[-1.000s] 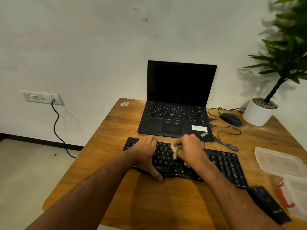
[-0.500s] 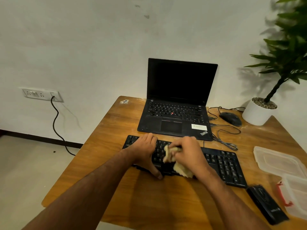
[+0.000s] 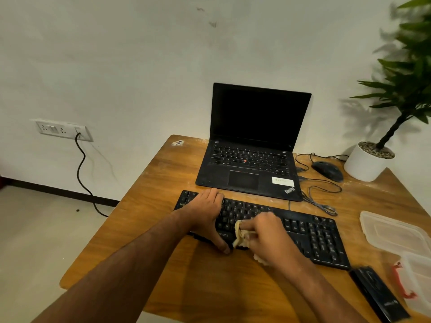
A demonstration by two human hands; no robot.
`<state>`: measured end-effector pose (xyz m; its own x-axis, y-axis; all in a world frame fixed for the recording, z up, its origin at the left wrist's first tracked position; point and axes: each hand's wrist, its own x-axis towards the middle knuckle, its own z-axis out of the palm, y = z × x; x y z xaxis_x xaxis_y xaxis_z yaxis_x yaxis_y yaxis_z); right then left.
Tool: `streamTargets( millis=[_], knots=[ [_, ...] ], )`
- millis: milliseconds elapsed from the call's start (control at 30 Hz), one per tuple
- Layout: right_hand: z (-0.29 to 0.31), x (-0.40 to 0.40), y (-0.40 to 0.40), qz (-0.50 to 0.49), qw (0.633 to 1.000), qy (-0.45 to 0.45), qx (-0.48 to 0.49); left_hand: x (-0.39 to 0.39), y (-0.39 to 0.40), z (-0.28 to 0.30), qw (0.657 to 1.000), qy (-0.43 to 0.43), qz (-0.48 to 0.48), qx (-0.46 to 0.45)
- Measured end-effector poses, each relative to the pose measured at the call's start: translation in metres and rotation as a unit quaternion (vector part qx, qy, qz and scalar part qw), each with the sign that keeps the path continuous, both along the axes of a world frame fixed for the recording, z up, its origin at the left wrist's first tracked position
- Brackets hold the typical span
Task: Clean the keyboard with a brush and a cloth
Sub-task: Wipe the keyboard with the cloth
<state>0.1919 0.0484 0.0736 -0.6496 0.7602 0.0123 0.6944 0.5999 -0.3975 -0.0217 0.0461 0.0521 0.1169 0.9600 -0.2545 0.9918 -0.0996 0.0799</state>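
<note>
Two bare forearms reach up from the bottom of the frame onto a wooden tabletop [image 3: 140,241]. In the lower centre, the right hand [image 3: 268,236] has its fingers curled around a crumpled pale cloth [image 3: 241,236], pressing it onto the front edge and lower keys of a black keyboard [image 3: 312,234]. The cloth looks soft and light, likely to bunch and fold easily, so a wadded grip in the fingers suits it. Just to its left, the left hand [image 3: 205,213] lies flat over the keyboard's left end, fingers fairly straight and thumb hooked over the front edge, steadying it. The keyboard looks stiff and fairly light, apt to slide on the wood, so bracing it at one end seems sensible; its keys could pop if rubbed hard. Letters reading "RONICS" show on its front edge between the hands. At lower right lies a flat black object [image 3: 377,294] with small unreadable writing, beside clear plastic containers [image 3: 394,231]. Further back, at centre, an open laptop [image 3: 251,141] with a dark screen carries a "ThinkPad" logo and a white sticker too small to read. A wired mouse [image 3: 327,170] and a potted plant [image 3: 370,159] stand at upper right. No brush is identifiable.
</note>
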Motion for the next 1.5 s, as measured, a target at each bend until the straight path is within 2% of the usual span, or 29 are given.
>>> streamTargets(
  millis=[67, 133, 267, 400, 533, 600, 700, 833, 1067, 1267, 1367, 1500],
  knots=[
    [0.011, -0.001, 0.013, -0.036, 0.999, 0.034, -0.007, 0.0, 0.0, 0.0, 1.0, 0.0, -0.002, 0.001],
    [0.015, -0.007, 0.025, -0.069, 0.994, 0.076, 0.032, 0.001, 0.0, 0.002, 1.0, 0.002, 0.0, 0.001],
    [0.004, -0.021, 0.016, -0.013, 0.996, 0.017, 0.087, 0.002, 0.0, 0.003, 1.0, 0.007, 0.001, 0.005],
    [-0.002, -0.007, -0.004, -0.024, 0.998, -0.019, 0.061, 0.001, 0.0, 0.001, 1.0, 0.004, 0.001, 0.005],
    [-0.002, 0.008, -0.011, 0.009, 1.0, -0.01, 0.027, 0.0, 0.0, -0.002, 1.0, 0.004, -0.004, 0.007],
    [0.005, 0.005, -0.003, 0.016, 1.0, 0.026, 0.0, 0.0, 0.001, -0.002, 1.0, 0.002, -0.003, 0.003],
    [0.006, -0.01, 0.011, 0.004, 0.996, 0.069, 0.047, 0.0, 0.001, -0.001, 1.0, -0.001, 0.001, -0.002],
    [-0.008, -0.026, -0.003, 0.043, 0.996, 0.035, 0.068, 0.001, 0.0, -0.001, 1.0, 0.003, -0.005, 0.008],
    [-0.007, 0.009, -0.022, 0.076, 0.996, -0.017, 0.037, 0.0, 0.003, -0.003, 1.0, 0.004, 0.003, -0.001],
    [0.001, -0.008, -0.016, 0.094, 0.993, 0.031, 0.069, 0.0, 0.002, -0.006, 1.0, 0.005, -0.008, 0.016],
    [-0.018, -0.016, -0.018, 0.14, 0.987, 0.014, 0.083, 0.0, 0.002, -0.007, 1.0, 0.012, -0.01, 0.019],
    [-0.032, 0.006, -0.011, 0.152, 0.984, -0.009, 0.091, -0.001, 0.003, -0.005, 1.0, 0.013, -0.007, 0.003]
  ],
)
